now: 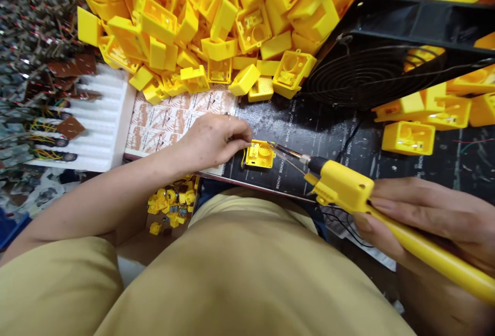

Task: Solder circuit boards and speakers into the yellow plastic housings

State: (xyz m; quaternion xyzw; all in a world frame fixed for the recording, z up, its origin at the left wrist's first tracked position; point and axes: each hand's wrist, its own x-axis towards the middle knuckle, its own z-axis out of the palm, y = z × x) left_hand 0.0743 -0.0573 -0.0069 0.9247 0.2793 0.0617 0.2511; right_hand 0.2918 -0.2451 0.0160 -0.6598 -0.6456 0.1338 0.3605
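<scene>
My left hand [212, 139] pinches the left edge of a small yellow plastic housing [260, 154] that lies on the black bench mat [309, 130]. My right hand [429, 217] grips a yellow soldering iron [348, 189] by its handle. Its metal tip reaches left to the top of the housing and touches it or hovers just over it. A thin wire runs alongside the tip.
A large heap of yellow housings [216, 21] fills the back. A black fan with a wire grille [367, 73] leans at the right, more housings [408, 137] beside it. A white ribbed tray [100, 119] and wired circuit boards [34, 57] lie at left.
</scene>
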